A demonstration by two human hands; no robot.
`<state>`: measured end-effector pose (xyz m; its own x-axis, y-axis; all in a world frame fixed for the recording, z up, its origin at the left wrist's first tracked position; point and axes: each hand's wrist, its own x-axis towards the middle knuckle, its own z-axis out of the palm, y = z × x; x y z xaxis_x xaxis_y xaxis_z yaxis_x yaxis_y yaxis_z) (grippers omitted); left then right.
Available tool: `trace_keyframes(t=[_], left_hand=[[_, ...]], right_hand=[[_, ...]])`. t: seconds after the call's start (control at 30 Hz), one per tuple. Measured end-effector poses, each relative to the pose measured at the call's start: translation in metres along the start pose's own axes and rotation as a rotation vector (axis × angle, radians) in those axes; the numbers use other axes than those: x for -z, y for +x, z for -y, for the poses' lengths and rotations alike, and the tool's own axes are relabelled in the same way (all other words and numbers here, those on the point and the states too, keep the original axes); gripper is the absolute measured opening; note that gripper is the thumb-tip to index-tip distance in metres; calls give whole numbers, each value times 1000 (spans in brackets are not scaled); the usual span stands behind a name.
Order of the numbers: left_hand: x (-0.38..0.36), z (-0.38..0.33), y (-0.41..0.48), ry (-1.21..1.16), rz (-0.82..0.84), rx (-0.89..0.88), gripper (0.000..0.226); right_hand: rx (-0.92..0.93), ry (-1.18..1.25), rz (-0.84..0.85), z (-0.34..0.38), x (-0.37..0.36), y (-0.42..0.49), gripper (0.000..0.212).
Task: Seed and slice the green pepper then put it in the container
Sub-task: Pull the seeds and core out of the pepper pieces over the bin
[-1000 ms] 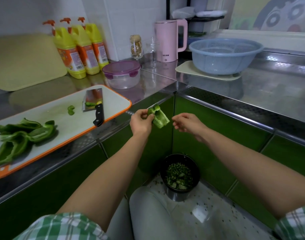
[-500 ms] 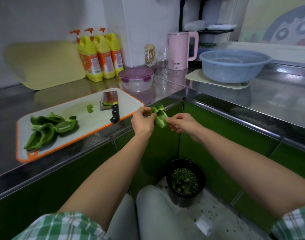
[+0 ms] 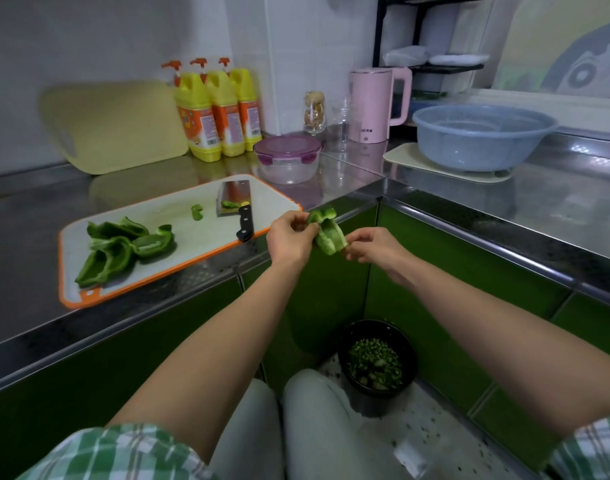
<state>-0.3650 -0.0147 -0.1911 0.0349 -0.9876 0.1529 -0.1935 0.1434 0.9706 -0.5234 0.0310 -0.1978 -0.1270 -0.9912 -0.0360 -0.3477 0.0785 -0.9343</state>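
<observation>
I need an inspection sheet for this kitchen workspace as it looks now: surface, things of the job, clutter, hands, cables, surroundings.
Surface: steel counter running round a corner, with an orange-edged cutting board on it.
Job's things: cut pepper pieces piled on the board's left part; knife lying on the board; container behind the board, lid on.
Clutter: three yellow bottles, pink kettle, blue basin, yellow board leaning on the wall.
Hands: left hand grips the held pepper piece; right hand pinches its lower end.
Cables: nothing seen.
Surroundings: green cabinet fronts; black bin on the floor, with green scraps inside.
</observation>
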Motion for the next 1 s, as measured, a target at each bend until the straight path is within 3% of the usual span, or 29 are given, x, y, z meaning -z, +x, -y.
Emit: trace_keyframes(t=[0.07,0.13,0.23,0.43,0.6,0.77,1.0], left_hand=[[12,-4,4,8,-32,0,18],[23,-6,7,15,-62,6,20],[40,-11,5,34,-94,-5,19],[105,-34,21,63,-207,-25,8],[169,-45,30,281,-343,-19,8],[215,-46,50,501,-472,3,24],[236,-18,102,702,-317,99,24]], right_hand=[[18,87,-3,2,-5,-1,9],[53,154,12,10,-15,0,19],[101,91,55,26,-32,2,12],[164,157,52,66,-64,7,21],[186,103,83,92,-99,19,21],[228,-29,99,104,-129,47,23],[382,-326,162,136,-170,107,17]])
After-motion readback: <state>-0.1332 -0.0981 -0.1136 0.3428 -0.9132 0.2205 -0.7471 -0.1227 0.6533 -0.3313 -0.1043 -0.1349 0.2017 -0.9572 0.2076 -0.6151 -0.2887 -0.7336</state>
